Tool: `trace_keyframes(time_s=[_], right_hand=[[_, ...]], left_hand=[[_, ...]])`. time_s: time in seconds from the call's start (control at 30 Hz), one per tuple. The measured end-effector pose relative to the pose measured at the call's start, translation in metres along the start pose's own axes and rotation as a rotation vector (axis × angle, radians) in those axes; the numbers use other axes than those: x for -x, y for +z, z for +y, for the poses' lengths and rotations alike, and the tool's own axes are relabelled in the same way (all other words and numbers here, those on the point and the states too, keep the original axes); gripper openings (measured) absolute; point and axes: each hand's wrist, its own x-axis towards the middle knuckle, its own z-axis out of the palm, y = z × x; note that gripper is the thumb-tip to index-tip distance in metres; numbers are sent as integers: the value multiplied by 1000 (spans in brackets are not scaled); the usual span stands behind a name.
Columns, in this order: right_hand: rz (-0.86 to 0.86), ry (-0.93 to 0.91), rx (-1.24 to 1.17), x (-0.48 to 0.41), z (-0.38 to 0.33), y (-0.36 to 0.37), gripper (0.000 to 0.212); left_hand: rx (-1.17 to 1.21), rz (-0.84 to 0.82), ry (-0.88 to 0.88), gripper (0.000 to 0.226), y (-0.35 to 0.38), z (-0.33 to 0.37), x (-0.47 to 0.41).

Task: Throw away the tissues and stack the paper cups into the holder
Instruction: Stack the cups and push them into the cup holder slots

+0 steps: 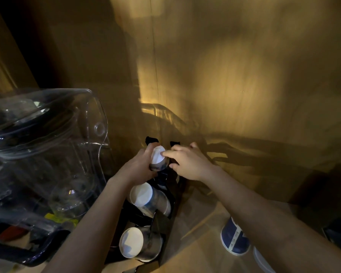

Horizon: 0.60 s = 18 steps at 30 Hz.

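At the far left a clear plastic jug (47,154) stands on the bench (195,249), apart from the work. Just right of it the left hand (140,168) is wrapped around a paper cup (158,158), holding it base-up at the far end of the black holder (161,223). The cup's long axis tilts toward the wearer, roughly along the holder's run. Two more cups (146,200) lie on their sides in the holder, nearer the wearer, white bases showing. The right hand (187,162) rests loosely curled, a fingertip (163,153) touching the held cup's base, so both hands are at the cup. Well to the near right a blue cup (234,239) stands upside down on the bench, nearer the right arm, still to be stacked. No tissues show.
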Motion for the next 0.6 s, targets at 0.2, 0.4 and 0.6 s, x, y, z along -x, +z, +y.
trace_keyframes(time_s=[0.2,0.4,0.6], right_hand=[[29,110,-172,40,21,-20,41],[49,322,-264,100,52,-28,46],[144,634,-328,181,82,-11,53]], left_hand=[[-175,184,66,54,-19,34,23],[-41,254,296,58,26,97,36],[18,-6,349,67,121,139,36]])
